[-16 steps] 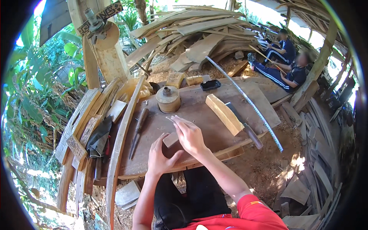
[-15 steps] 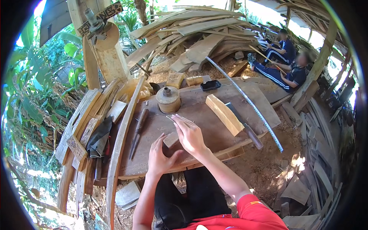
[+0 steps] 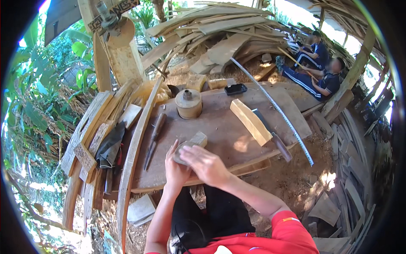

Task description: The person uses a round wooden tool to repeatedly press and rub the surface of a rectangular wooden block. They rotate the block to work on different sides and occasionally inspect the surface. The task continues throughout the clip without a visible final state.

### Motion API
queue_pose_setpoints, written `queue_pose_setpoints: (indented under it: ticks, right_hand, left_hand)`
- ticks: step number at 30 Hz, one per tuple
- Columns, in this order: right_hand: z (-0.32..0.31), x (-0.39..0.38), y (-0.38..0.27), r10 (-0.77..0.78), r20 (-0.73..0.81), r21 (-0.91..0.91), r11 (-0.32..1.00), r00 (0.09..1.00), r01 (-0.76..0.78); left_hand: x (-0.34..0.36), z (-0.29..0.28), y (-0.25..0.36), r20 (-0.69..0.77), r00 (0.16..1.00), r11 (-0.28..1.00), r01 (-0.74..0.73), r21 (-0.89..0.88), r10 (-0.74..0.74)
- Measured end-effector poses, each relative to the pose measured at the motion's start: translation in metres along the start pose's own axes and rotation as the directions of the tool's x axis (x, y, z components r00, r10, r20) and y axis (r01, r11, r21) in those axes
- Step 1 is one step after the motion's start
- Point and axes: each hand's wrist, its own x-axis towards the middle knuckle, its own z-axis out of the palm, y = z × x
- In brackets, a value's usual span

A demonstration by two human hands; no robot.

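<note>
One wooden block beyond right hand, long axis slanting far-right.

Daylight glares white through the foliage; the shaded workbench catches a sun patch. The right hand and 2 distant heads blur; straight edges bend toward a black rim.

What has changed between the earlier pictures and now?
The right hand moved toward the body; a flat greyish piece now shows by its fingers. Whether it was newly gripped is unclear. More of the small block shows beyond the hands. The knife and tray stayed put; the view shifted slightly.
</note>
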Motion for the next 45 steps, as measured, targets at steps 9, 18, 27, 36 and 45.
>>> queue_pose_setpoints:
  ticks: [9, 18, 27, 36, 45]
  right_hand:
    - [-0.010, 0.005, 0.018, 0.151, -0.150, -0.029, 0.987, 0.977, -0.157]
    - [-0.008, 0.013, 0.011, 0.142, -0.148, -0.274, 0.945, 0.979, -0.179]
    - [0.005, 0.008, -0.010, 0.107, -0.025, -0.173, 0.979, 0.994, -0.110]
    - [0.004, 0.003, -0.017, 0.101, -0.018, 0.116, 0.988, 0.995, -0.098]
    - [0.019, 0.023, 0.009, 0.189, -0.163, 0.070, 0.981, 0.968, -0.179]
  left_hand:
    - [0.004, 0.006, 0.009, 0.008, 0.996, 0.996, 0.091, 0.019, -0.091]
    - [0.003, 0.010, 0.015, -0.045, 0.992, 0.990, 0.117, 0.081, -0.114]
    - [0.003, 0.007, 0.009, 0.093, 0.987, 0.989, 0.139, -0.049, -0.135]
    - [-0.001, 0.000, 0.003, 0.098, 0.995, 0.989, -0.006, -0.147, 0.021]
    - [-0.001, 0.006, -0.003, 0.043, 0.991, 0.976, 0.117, 0.185, -0.127]
